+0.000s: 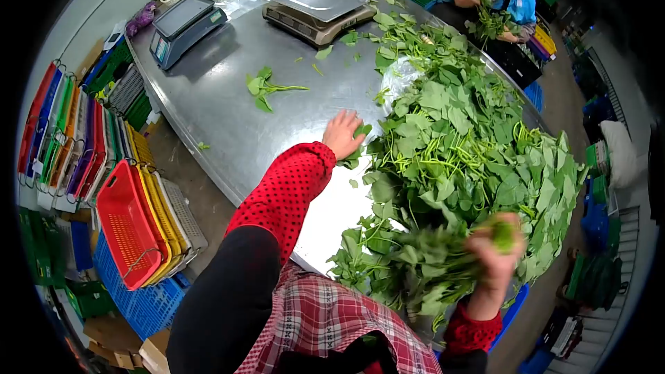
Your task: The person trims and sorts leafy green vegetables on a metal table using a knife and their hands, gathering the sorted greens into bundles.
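A large heap of leafy greens (450,125) with thin stems covers the right side of the metal table (228,118). My right hand (493,246), blurred by motion, is closed round the stems of a bunch of leafy greens (436,263) at the near end of the heap. The bunch's leaves point left and are smeared too. At the heap's left edge my left hand (341,135) lies with its fingers stretched out, touching a few loose leaves. A single leafy sprig (267,88) lies apart on the metal, beyond that hand.
Two weighing scales, one dark (183,28) and one with a wide steel pan (317,7), stand at the table's far side. Stacked baskets (135,225) are on the floor at left. Across the table, another person (478,0) holds greens. A clear plastic bag (400,83) lies against the heap.
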